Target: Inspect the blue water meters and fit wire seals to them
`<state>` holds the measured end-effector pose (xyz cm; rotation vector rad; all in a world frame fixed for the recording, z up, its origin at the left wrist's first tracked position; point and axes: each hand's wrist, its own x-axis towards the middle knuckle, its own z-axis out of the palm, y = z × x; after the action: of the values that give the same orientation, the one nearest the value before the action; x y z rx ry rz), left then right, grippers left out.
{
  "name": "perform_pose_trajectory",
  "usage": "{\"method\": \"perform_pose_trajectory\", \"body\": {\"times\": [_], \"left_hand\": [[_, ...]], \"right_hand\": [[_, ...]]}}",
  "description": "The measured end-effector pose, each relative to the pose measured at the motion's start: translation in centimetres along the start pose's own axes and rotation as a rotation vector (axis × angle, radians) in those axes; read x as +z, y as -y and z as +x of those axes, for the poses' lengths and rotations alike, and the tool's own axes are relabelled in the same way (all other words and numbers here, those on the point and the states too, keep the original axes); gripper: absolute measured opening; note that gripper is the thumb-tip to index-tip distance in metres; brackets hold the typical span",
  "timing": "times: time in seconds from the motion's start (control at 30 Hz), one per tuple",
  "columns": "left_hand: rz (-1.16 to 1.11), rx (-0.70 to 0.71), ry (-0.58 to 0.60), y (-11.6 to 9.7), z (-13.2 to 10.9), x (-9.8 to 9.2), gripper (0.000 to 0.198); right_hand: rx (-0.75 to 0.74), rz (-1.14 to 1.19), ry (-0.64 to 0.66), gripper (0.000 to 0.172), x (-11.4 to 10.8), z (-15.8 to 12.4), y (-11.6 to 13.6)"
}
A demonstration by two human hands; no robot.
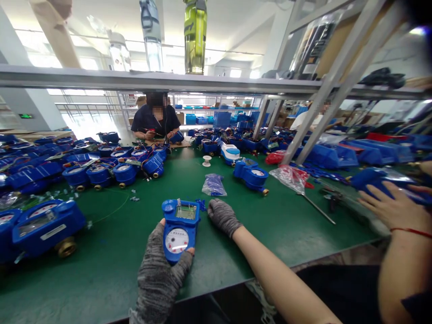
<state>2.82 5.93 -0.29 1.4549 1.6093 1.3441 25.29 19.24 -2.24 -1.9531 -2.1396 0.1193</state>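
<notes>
The gloved left hand [158,270] cups a blue water meter [179,227] from below. The gloved right hand [222,217] rests curled on the green table [111,252], just right of it.

**What the view keeps back**

The left hand [158,270] covers the lower end of the water meter [180,227], whose dial figures are too small to read. The right hand [222,216] curls its fingers under, so whether it holds anything cannot be told. The left edge cuts off a second meter [43,227]. A co-worker's hand [394,207] hides part of a bagged blue piece [371,177].
</notes>
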Motion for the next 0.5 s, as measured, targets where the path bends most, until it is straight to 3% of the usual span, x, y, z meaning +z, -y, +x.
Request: {"method": "perform_pose_trajectory", "body": {"times": [0.13, 0.23, 0.4, 0.5], "left_hand": [[0.195, 0.185, -0.051, 0.5, 0.0, 0.2, 0.092], [0.226, 0.283, -0.02, 1.2, 0.7, -0.5, 0.074], [0.13, 0.279, 0.199, 1.5, 3.3, -3.7, 0.044], [0.206, 0.28, 0.16, 1.1, 3.9, -3.9, 0.042]], "right_hand": [[0.029, 0.018, 0.029, 0.014, -0.5, -1.1, -1.7], [0.03, 0.036, 0.025, 0.019, -0.5, -1.4, -2.3], [-0.021, 0.091, -0.044, 0.032, -0.8, -2.7, -2.4], [-0.06, 0.124, -0.097, 0.033, -1.1, -4.6, -3.4]]}}
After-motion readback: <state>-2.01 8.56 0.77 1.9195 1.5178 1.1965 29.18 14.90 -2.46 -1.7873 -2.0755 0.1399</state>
